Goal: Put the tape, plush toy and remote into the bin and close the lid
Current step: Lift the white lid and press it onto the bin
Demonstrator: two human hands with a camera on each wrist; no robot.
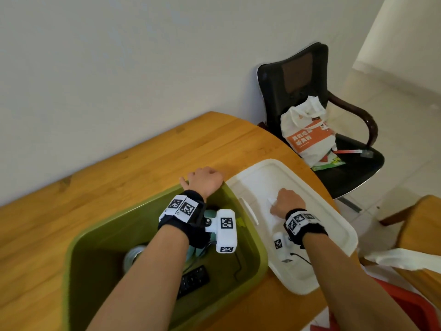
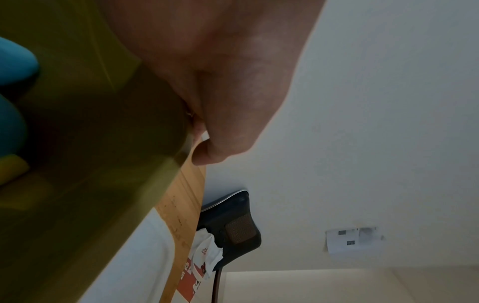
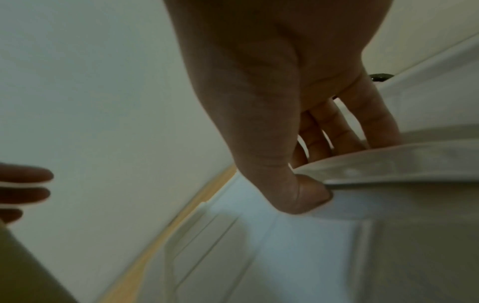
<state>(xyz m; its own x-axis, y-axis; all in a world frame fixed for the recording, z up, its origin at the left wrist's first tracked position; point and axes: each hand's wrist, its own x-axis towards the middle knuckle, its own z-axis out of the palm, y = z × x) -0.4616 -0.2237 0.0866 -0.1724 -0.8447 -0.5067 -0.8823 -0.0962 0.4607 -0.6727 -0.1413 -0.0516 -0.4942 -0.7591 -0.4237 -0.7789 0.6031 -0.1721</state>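
Table (image 1: 143, 158): wood, running from the lower left of the head view up to the centre; it carries all that follows.

Bin (image 1: 78, 244): green, open-topped, lower centre-left of the head view. We count three things inside it. Tape (image 1: 133, 258): a pale roll on the bin floor, partly behind the left forearm. Remote (image 1: 193, 279): black, lying flat just right of the tape. Plush toy (image 1: 211, 215): teal, mostly hidden behind the wrist camera; we also see a teal shape at the left edge of the left wrist view.

Left hand (image 1: 205, 181): at the bin's far rim, centre of the head view. Its fingers are curled over the rim with the thumb tucked against it, steadying the bin.

Lid (image 1: 334, 204): white, lying flat on the table just right of the bin, touching or nearly touching its rim.

Right hand (image 1: 287, 203): on the lid, centre-right of the head view. In the right wrist view the thumb and fingers pinch a raised white flap or handle on the lid.

Chair (image 1: 310, 75): black, upper right, holding a white and orange bag (image 1: 307, 137).

Step in hand, as we judge it: all three things are packed, and only the lid remains. The next move calls for lifting the lid by that pinch, carrying it leftward over the bin, squaring it to the rim, moving the left hand clear, then pressing down.
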